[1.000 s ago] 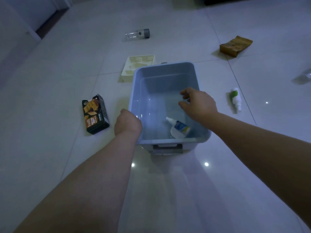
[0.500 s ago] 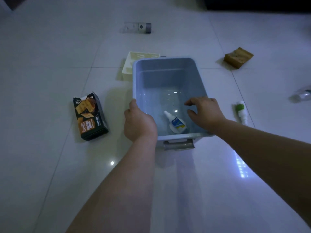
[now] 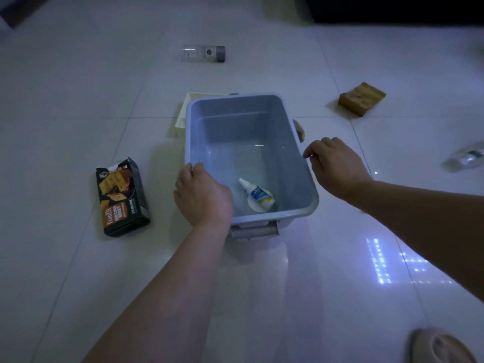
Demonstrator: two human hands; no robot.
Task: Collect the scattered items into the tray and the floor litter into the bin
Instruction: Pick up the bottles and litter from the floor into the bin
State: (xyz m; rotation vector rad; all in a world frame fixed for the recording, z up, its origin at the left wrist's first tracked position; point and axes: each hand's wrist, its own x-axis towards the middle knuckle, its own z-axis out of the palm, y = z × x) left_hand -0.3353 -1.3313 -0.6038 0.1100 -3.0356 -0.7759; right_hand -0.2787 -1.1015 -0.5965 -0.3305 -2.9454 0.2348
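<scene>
A grey-blue plastic tray [image 3: 237, 98] stands on the white tiled floor in the middle of the view. Inside, near its front wall, a small white bottle [image 3: 258, 196] lies on a white round disc [image 3: 253, 206]. My left hand [image 3: 203, 197] grips the tray's near-left rim. My right hand [image 3: 334, 167] is just outside the right rim, fingers loosely curled and fingertips close to the edge, with nothing in it. A dark and orange cracker box [image 3: 121, 197] lies left of the tray.
A clear bottle with a grey cap [image 3: 204, 53] lies far back. A cream box [image 3: 182, 115] sits behind the tray's left corner. A brown packet [image 3: 362, 99] lies back right, a clear plastic bottle [image 3: 466, 156] at the right edge, a slipper [image 3: 440, 347] at bottom right.
My right hand has come out of the tray and moved to its right rim. My left hand has slid along the left rim. The small green-capped bottle on the right is now hidden.
</scene>
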